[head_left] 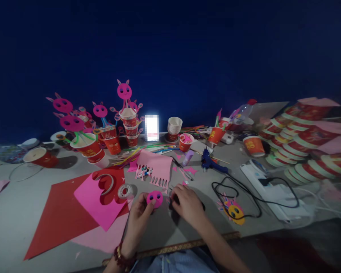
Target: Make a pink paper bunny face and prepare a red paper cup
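Observation:
Between the thumb and fingers of my left hand (140,212) is a round pink paper face (155,199) with two dark eyes. Just right of it, my right hand (186,201) is curled, its fingertips close together near the face; a dark object shows partly beneath the palm, and what the fingers hold is too small to name. Beyond the hands lies a light pink sheet (159,163) with leaf-shaped cutouts and small eye pieces on it. A roll of tape (125,191) rests left of the hands.
Red paper (53,212) and cut pink paper (102,212) lie left. Cup figures (86,146) stand behind. A blue glue gun (211,161), looping black cable, white power strip (272,197), yellow paper face (235,214) and stacked cups (295,140) are on the right.

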### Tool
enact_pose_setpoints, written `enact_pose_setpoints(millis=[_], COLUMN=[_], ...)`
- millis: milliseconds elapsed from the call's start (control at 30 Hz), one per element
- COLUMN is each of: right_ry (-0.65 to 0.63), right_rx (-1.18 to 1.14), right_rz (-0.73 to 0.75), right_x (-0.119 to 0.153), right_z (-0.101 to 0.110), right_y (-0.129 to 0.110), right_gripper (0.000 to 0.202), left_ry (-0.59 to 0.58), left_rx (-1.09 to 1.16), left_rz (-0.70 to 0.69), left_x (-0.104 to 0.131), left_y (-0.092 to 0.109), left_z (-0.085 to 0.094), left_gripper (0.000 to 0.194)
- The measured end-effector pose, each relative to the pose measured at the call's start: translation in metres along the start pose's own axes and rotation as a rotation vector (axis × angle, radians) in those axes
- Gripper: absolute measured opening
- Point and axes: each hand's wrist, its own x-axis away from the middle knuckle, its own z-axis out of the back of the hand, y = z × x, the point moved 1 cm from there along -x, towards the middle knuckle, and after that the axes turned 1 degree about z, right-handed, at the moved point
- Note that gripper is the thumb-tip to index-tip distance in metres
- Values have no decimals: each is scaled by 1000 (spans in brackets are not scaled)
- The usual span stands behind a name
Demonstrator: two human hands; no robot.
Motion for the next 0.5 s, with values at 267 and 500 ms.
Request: enact_pose_setpoints(millis=[267,500], right_ry=[-33,14], right_rx=[35,-148], right_rz=[-10,-32], right_x=[1,1], right_z=[4,1], right_y=[-1,8], right_gripper=[12,24], left_ry=[-5,-39], left_rx=[22,34], left_rz=[0,11], left_x=[-1,0], left_y=[-4,-2], left_z=[-1,-1], left_gripper=[35,31])
